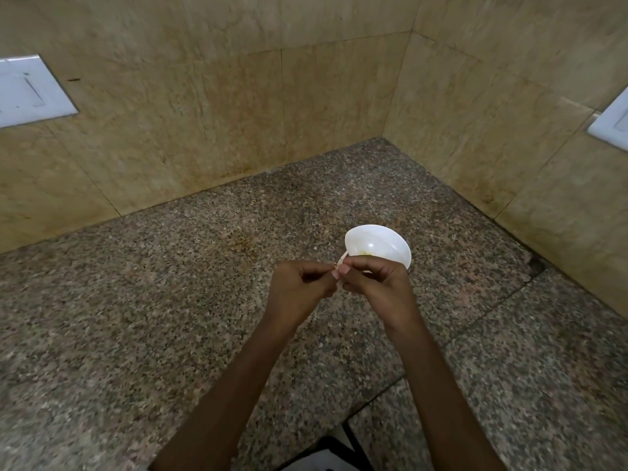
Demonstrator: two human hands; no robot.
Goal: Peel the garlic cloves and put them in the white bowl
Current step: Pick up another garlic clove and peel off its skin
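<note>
Peeling step: left hand, right hand both pinch garlic clove, 7 o'clock of white bowl; next, likely strip skin.

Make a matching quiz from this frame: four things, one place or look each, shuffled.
Things:
1. white bowl
2. garlic clove
3. left wall plate
4. countertop

Descriptions:
A. speckled granite
B. pinched between the left hand and the right hand
C. fixed to the beige tiles
D. just beyond the right hand

Pairs: 1-D, 2-B, 3-C, 4-A.
</note>
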